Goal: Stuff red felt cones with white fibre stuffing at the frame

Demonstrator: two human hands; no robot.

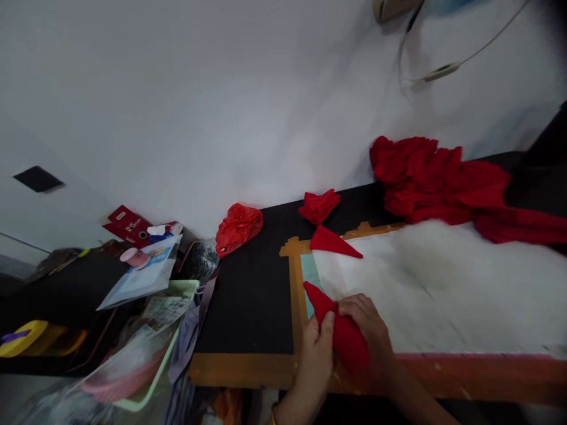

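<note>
Both of my hands hold one red pointed cloth piece [348, 342] over the front edge of the table. My left hand [315, 357] grips its left side, thumb on top. My right hand [368, 323] is curled over its upper right side, with some fingers hidden by the cloth. The narrow tip points up and to the left. Just beyond it, a flat red cloth triangle [334, 242] lies across the corner of the white sheet [443, 295]. Farther back, a small folded stack of red cloth [319, 206] rests on the black tabletop [252, 307].
A large heap of red cloth [438, 180] lies at the back right against the wall. A red plastic bag [239, 227] sits at the table's left rear. On the left are a pale green basket [153, 378], a red box [128, 226] and a yellow tape dispenser [39, 339].
</note>
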